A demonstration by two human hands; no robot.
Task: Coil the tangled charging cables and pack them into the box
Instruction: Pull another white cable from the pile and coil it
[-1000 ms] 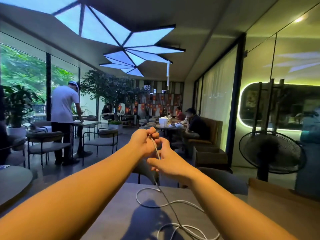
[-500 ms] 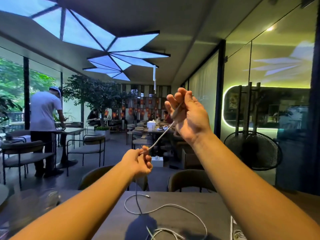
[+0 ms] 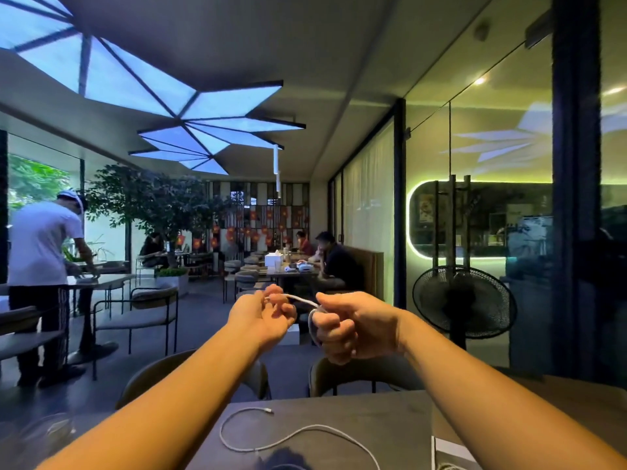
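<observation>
**Light, limp cable held up in both hands**

The thin white charging cable stretches between the hands, beyond the dark table. The left hand pinches one end. The right hand curls round a loop. It looks floppy and springy, so best pinched near the plug.

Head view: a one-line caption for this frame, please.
Left hand pinches a white cable by its end, right hand grips its loop; loose cable lies on the table.
</observation>
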